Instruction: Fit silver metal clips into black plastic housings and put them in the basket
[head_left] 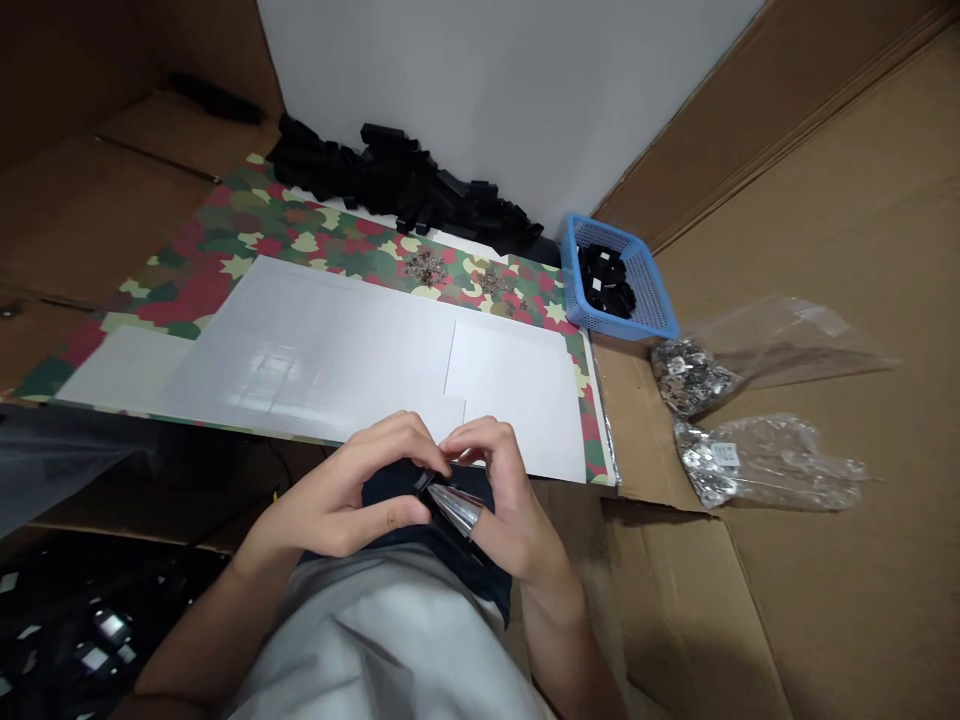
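Close together in front of my lap are my left hand and my right hand. Between their fingertips is a small black piece, pinched by my left thumb and fingers. A shiny metal cone-shaped cover sits over my right thumb, its narrow end against the black piece. My right fingers curl over the top, their tips near those of my left hand. How the black piece is shaped underneath is hidden by the fingers.
White sheets lie on a camouflage-patterned surface, with small metal parts behind them. Black strips are heaped along the wall. A blue basket holds black pieces. Two clear bags of metal parts lie right.
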